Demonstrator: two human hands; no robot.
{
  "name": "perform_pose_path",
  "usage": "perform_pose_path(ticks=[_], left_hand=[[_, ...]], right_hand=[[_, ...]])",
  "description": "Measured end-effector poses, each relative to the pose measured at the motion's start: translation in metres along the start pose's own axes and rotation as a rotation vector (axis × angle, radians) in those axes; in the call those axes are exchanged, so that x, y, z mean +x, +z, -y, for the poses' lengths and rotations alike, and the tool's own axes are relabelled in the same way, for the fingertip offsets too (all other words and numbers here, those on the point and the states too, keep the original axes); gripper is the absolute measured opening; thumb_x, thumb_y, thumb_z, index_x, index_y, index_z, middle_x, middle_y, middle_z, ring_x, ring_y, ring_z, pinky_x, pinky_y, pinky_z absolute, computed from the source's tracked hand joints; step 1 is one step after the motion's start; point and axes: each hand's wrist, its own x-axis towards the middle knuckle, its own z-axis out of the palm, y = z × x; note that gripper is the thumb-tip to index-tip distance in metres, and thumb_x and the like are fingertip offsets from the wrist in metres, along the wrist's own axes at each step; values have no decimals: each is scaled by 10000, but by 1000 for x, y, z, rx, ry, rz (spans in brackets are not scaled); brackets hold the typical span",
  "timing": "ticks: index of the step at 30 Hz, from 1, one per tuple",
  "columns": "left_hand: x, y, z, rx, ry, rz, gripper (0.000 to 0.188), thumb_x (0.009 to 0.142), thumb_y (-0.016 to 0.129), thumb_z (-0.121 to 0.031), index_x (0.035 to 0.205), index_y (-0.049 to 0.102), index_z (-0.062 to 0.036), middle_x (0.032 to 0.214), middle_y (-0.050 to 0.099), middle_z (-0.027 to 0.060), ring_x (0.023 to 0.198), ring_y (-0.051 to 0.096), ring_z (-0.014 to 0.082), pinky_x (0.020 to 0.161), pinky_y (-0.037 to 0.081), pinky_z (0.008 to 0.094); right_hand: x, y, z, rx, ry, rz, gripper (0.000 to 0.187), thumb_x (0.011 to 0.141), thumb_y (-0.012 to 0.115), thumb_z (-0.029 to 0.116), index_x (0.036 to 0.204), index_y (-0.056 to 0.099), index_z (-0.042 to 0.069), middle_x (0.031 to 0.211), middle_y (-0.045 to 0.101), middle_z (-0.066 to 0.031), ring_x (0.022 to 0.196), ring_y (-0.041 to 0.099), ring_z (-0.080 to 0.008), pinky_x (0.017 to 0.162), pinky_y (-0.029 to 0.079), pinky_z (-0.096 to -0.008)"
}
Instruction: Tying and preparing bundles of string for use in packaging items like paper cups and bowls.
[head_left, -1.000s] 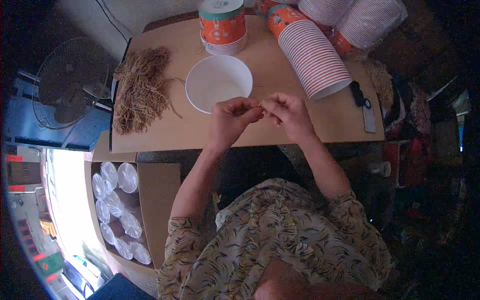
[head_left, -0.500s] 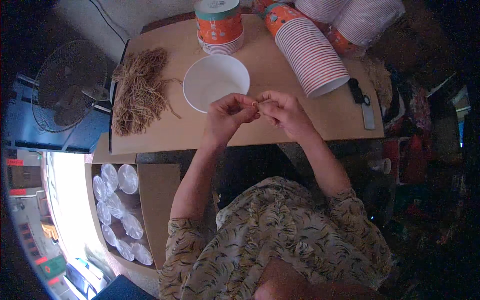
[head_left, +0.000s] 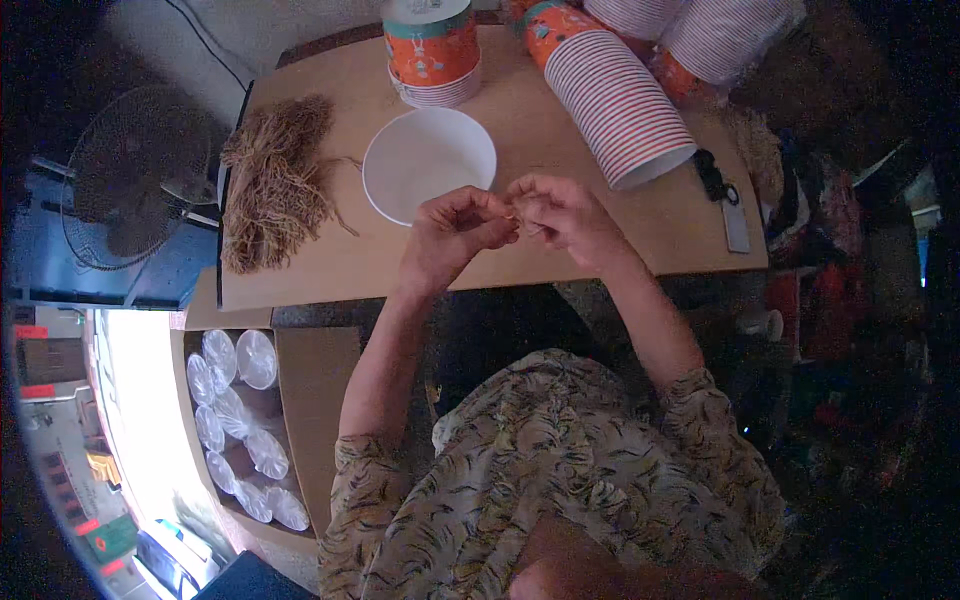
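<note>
Over the near part of the table, my left hand (head_left: pixel 452 235) and my right hand (head_left: pixel 570 228) meet fingertip to fingertip. Both are closed in a pinch on something small and brownish, too small to make out. Just beyond my left hand stands a white paper bowl (head_left: pixel 428 165), its open mouth up and nothing seen inside. To the left lies a loose bundle of brown twine (head_left: pixel 275 185), with a strand or two straying toward the bowl. Behind the bowl is an upside-down stack of orange and green paper bowls (head_left: pixel 432 58).
A long stack of nested paper bowls (head_left: pixel 620 108) lies at the right, near plastic-wrapped stacks (head_left: pixel 715 50). A black-and-silver tool (head_left: pixel 735 220) sits by the table's (head_left: pixel 330 285) right edge. A fan (head_left: pixel 135 180) stands left; below it, a carton (head_left: pixel 315 400) holds wrapped white bowls.
The fingers of my right hand have shifted slightly and spread a little at the pinch. My left hand stays almost in place. The whole view has moved slightly.
</note>
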Motion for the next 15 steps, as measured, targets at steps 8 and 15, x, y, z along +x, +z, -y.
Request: perform_pose_path(ticks=[8, 15], left_hand=[[-2, -1, -2, 67, -6, -7, 112, 872, 710, -39, 954, 644, 0, 881, 700, 61, 817, 677, 132, 740, 556, 258], [0, -3, 1, 191, 6, -54, 121, 860, 714, -17, 952, 641, 13, 861, 695, 42, 784, 650, 90, 721, 544, 236]], right_hand=[[-2, -6, -8, -49, -23, 115, 206, 910, 667, 181, 1059, 612, 51, 714, 523, 64, 562, 433, -15, 489, 322, -176], [-4, -1, -3, -187, -124, 86, 143, 924, 651, 143, 1035, 606, 64, 740, 551, 64, 582, 457, -8, 508, 346, -171]])
